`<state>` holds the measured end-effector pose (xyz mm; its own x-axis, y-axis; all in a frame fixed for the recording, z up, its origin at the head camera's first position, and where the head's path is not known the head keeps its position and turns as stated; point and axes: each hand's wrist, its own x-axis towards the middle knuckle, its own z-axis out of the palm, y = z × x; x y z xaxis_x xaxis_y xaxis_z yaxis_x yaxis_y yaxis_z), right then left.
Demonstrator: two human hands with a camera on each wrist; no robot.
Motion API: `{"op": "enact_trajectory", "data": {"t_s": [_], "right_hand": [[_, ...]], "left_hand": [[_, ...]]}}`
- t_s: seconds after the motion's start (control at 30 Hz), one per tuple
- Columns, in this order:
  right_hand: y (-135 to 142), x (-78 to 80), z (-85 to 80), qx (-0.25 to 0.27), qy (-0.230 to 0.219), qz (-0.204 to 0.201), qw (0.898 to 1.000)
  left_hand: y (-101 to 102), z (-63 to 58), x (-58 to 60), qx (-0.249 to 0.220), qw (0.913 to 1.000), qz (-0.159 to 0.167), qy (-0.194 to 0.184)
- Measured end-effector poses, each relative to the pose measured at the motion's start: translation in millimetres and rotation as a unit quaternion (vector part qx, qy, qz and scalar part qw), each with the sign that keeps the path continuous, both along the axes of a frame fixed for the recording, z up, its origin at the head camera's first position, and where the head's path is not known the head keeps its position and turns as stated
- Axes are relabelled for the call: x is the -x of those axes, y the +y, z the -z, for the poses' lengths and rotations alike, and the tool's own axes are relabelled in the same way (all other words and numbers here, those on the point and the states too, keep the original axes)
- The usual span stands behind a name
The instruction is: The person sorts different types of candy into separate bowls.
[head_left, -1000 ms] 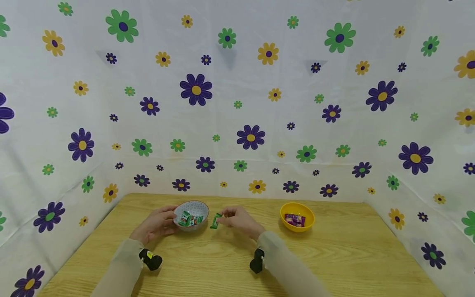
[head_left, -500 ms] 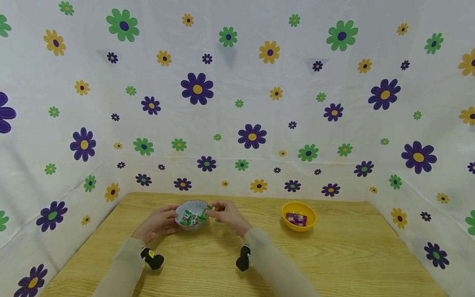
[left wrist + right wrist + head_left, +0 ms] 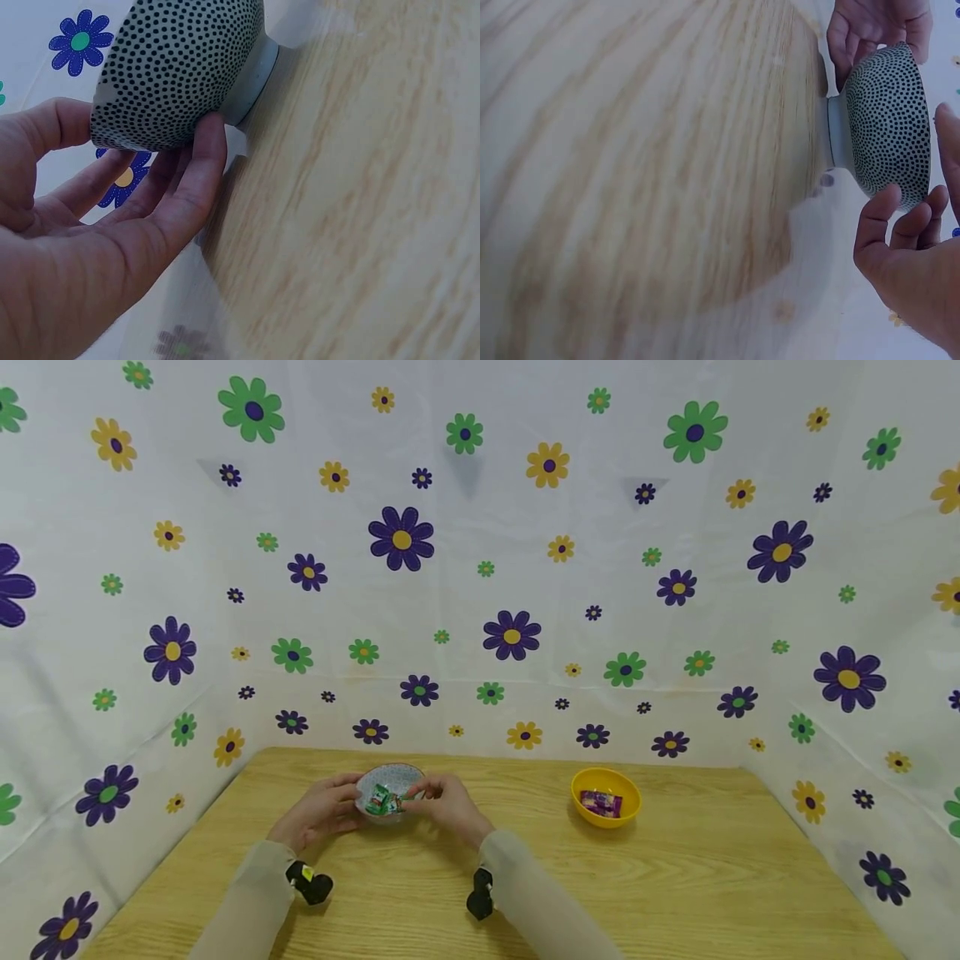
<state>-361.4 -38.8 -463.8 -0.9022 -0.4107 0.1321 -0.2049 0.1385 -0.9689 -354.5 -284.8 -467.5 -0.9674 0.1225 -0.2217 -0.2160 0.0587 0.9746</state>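
Observation:
A small bowl [image 3: 397, 775] with a patterned inside stands at the left of the table, several green-wrapped candies [image 3: 379, 799] in it. From the left wrist view, its outside [image 3: 180, 75] is pale with dark dots. My left hand [image 3: 321, 814] holds the bowl's left side, thumb at the rim and fingers against the wall. My right hand [image 3: 452, 810] reaches over the right rim, thumb and forefinger pinching a green-wrapped candy, of which only a sliver shows. In the right wrist view, other fingers of the right hand [image 3: 915, 259] curl beside the bowl's wall; its fingertips are cut off.
A yellow bowl [image 3: 606, 777] with several purple-wrapped candies [image 3: 601, 803] stands to the right on the wooden table [image 3: 675, 877]. A white flower-printed cloth [image 3: 480, 527] encloses the back and both sides.
My right hand has moved left with the green candy, from beside the patterned bowl to over its rim and inside. The left hand stays on the bowl.

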Motion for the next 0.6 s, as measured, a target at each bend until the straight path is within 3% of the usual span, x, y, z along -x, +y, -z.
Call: {"op": "enact_trajectory", "data": {"t_s": [0.6], "right_hand": [[26, 2.1, 1.1, -0.007, -0.038, 0.009, 0.999]], "left_hand": [[-3, 3.3, -0.7, 0.029, 0.9996, -0.006, 0.003]]}}
